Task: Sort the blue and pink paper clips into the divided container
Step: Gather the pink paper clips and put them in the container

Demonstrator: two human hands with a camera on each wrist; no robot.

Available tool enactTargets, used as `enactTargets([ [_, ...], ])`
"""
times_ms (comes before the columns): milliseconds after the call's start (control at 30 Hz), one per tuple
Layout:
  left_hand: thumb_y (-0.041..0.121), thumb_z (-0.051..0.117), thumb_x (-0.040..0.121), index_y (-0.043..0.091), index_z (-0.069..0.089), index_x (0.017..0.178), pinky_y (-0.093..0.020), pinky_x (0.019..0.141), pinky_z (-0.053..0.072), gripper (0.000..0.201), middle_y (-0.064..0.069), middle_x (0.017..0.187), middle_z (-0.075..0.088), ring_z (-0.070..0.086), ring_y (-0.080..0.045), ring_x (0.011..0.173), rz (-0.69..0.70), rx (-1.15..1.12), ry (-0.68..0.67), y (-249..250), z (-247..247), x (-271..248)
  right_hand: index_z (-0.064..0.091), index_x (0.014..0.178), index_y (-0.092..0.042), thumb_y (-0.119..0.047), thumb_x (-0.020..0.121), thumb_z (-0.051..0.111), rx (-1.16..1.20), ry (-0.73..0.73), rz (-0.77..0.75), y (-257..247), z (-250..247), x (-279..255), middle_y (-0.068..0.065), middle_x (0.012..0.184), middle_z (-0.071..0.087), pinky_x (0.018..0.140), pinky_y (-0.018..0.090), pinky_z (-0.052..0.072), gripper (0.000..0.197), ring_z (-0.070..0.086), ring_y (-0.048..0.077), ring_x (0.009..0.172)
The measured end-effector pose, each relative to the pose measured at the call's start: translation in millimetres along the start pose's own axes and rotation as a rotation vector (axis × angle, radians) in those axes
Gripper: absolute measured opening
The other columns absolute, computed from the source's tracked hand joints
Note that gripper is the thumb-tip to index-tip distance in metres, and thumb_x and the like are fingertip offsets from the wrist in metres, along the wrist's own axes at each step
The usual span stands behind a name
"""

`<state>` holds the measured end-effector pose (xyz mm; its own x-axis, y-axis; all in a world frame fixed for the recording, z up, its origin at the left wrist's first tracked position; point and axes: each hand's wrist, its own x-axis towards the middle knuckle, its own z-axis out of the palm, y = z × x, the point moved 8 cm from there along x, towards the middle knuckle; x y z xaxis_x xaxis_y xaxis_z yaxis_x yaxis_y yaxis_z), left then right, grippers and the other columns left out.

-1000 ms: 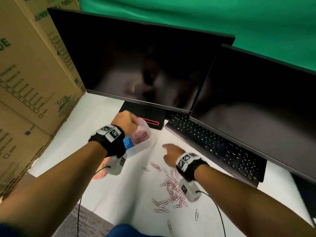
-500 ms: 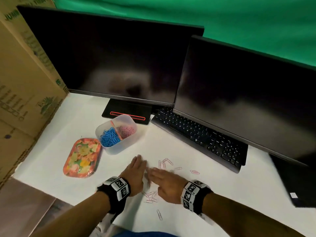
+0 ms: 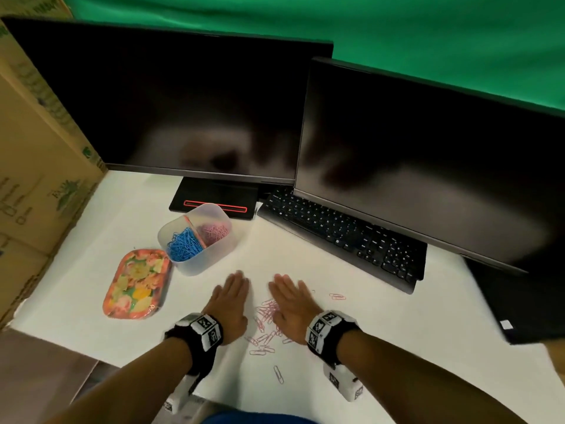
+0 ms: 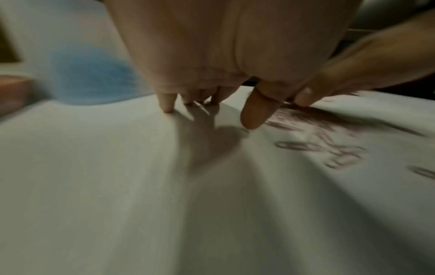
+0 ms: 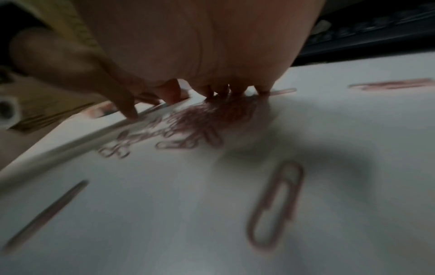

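L hand [image 3: 230, 301] has left the container [image 3: 211, 255] at centre-left, now flat & open beside open R hand [image 3: 292, 304], both bracketing loose pink clips [image 3: 265, 313] at lower centre, prob next scoop

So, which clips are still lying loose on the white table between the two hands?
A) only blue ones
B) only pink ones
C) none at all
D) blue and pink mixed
B: the loose clips between the left hand and the right hand are all pink; the blue clips lie in the divided container.
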<state>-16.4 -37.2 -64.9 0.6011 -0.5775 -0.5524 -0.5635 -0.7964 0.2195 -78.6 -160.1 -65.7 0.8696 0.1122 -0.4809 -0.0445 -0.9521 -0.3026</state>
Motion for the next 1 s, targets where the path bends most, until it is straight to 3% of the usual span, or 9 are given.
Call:
enactTargets([
  [133, 0.018, 0.047, 0.085, 0.014, -0.009, 0.151, -0.030, 0.118, -0.007, 0.088, -0.006, 0.159, -0.018, -0.015, -0.020, 0.148, 0.284, 0.030, -0.088, 33.1, 21.7, -18.8, 0.003, 0.153, -0.011, -0.044, 0.085, 0.015, 0.040, -0.002, -0.162, -8.5, 19.6, -27.0, 0.004, 0.161, -0.008, 0.122, 0.035, -0.006, 0.077, -0.010, 0.018, 0.149],
  [200, 0.017, 0.050, 0.084, 0.022, -0.005, 0.153, -0.025, 0.120, 0.003, 0.088, 0.000, 0.161, -0.009, -0.004, -0.015, 0.149, 0.345, -0.010, -0.083, 34.3, 21.5, -28.6, 0.004, 0.153, -0.014, -0.043, 0.087, 0.017, 0.103, 0.113, -0.141, 9.1, 7.1, -45.4, -0.002, 0.160, -0.009, 0.121, 0.030, -0.005, 0.074, -0.011, 0.014, 0.148],
  [300, 0.046, 0.060, 0.077, 0.030, 0.008, 0.151, -0.029, 0.113, 0.030, 0.092, 0.004, 0.157, 0.016, 0.025, -0.018, 0.141, 0.283, -0.028, 0.067, 23.0, 1.7, -39.5, -0.008, 0.153, -0.018, -0.034, 0.097, 0.031, 0.149, 0.261, 0.156, 70.7, -5.2, -67.4, -0.007, 0.155, -0.019, 0.120, 0.029, -0.005, 0.070, -0.016, 0.013, 0.146],
  [400, 0.076, 0.064, 0.054, 0.028, 0.013, 0.145, -0.038, 0.096, 0.046, 0.115, 0.003, 0.139, 0.028, 0.040, -0.020, 0.124, 0.089, -0.006, 0.032, 11.3, -3.0, -48.0, -0.011, 0.152, -0.011, -0.033, 0.098, 0.033, 0.156, 0.196, 0.308, 101.1, 10.1, -77.3, 0.003, 0.159, -0.019, 0.119, 0.035, -0.007, 0.073, -0.016, 0.021, 0.148],
  [533, 0.090, 0.057, 0.040, 0.030, 0.010, 0.144, -0.044, 0.095, 0.045, 0.128, 0.002, 0.139, 0.023, 0.034, -0.024, 0.124, 0.105, 0.052, 0.006, 37.2, 12.8, -50.7, -0.014, 0.151, -0.011, -0.034, 0.097, 0.032, 0.160, 0.163, 0.201, 65.0, 22.3, -68.4, 0.004, 0.154, -0.028, 0.120, 0.037, -0.009, 0.074, -0.024, 0.021, 0.145],
  [700, 0.082, 0.061, 0.050, 0.027, 0.008, 0.146, -0.045, 0.095, 0.045, 0.122, -0.003, 0.142, 0.020, 0.032, -0.027, 0.124, 0.108, 0.073, 0.021, 71.8, 25.2, -32.6, -0.008, 0.152, -0.009, -0.029, 0.095, 0.033, 0.177, 0.111, 0.016, 10.8, 31.6, -52.3, 0.003, 0.157, -0.021, 0.122, 0.037, -0.004, 0.073, -0.021, 0.017, 0.145],
  [833, 0.066, 0.065, 0.068, 0.026, 0.018, 0.143, -0.040, 0.089, 0.049, 0.096, -0.004, 0.134, 0.030, 0.042, -0.024, 0.118, 0.054, -0.065, 0.117, 61.2, 4.3, -21.1, 0.027, 0.149, -0.018, -0.029, 0.088, 0.049, 0.390, 0.291, -0.007, 21.3, 6.5, -65.9, -0.004, 0.153, 0.027, 0.114, 0.026, 0.029, 0.065, 0.028, 0.010, 0.139],
  [900, 0.063, 0.066, 0.072, 0.026, 0.022, 0.140, -0.040, 0.091, 0.049, 0.089, -0.004, 0.134, 0.033, 0.045, -0.025, 0.119, 0.018, -0.104, 0.128, 46.7, -6.6, -18.6, 0.053, 0.125, -0.022, -0.039, 0.084, 0.049, 0.350, 0.404, 0.014, 35.3, -4.1, -81.8, -0.004, 0.124, 0.051, 0.098, 0.024, 0.043, 0.044, 0.048, 0.010, 0.115],
  [1000, 0.066, 0.070, 0.064, 0.026, 0.027, 0.133, -0.037, 0.088, 0.049, 0.092, -0.002, 0.128, 0.043, 0.056, -0.025, 0.111, -0.001, -0.158, 0.046, 22.4, -4.5, -24.5, 0.062, 0.090, -0.021, -0.050, 0.080, 0.041, 0.297, 0.228, 0.018, 41.2, 15.3, -99.0, -0.004, 0.098, 0.057, 0.084, 0.025, 0.048, 0.037, 0.057, 0.014, 0.095],
])
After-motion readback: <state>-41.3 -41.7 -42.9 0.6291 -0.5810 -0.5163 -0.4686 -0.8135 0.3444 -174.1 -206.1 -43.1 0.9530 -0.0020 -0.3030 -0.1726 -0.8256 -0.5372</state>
